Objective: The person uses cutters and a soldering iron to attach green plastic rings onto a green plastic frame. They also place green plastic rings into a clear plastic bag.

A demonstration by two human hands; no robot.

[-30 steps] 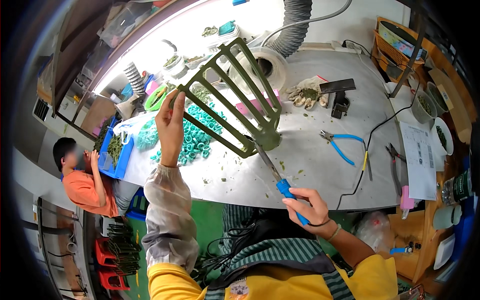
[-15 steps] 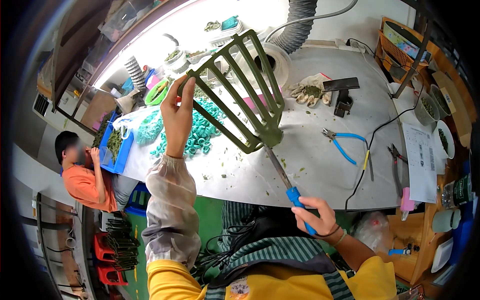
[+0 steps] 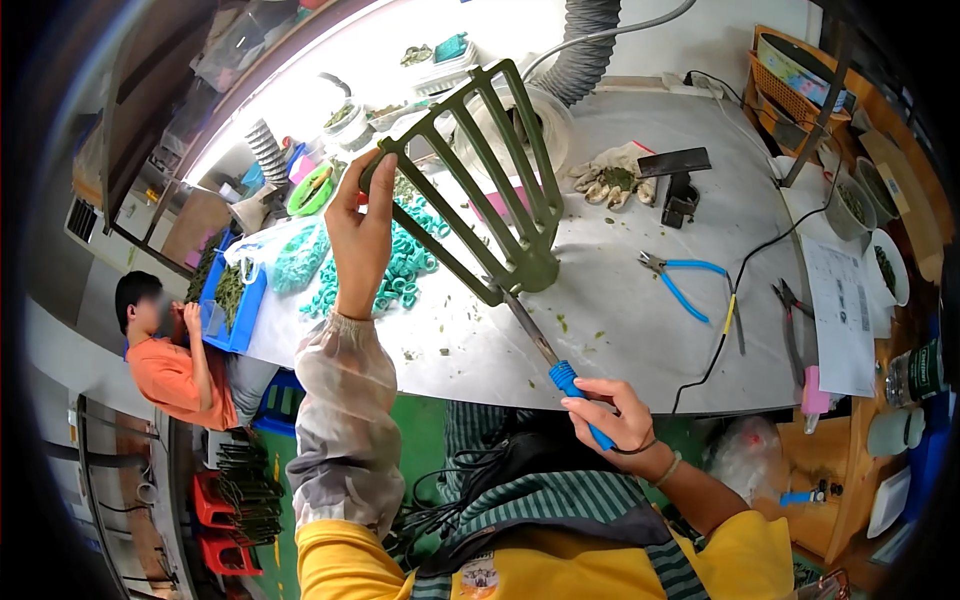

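**Kid:** Green plastic grille with long slats (image 3: 478, 175), where is it?

**Helper:** Up in the air over the front edge of the grey worktable (image 3: 640, 330). The left hand (image 3: 362, 235) has its fingers closed on one corner. The right hand (image 3: 612, 415), nearest us, is wrapped tight around a blue-handled blade tool (image 3: 548, 358). Its tip touches the grille's bottom edge.

**Kid:** How to do it well?

**Helper:** I think hold the grille still and scrape gently, away from fingers.

**Kid:** And farther back?

**Helper:** A pile of teal plastic rings (image 3: 400, 272), blue-handled pliers (image 3: 680, 280), and dirty work gloves (image 3: 608, 180) toward the back edge.
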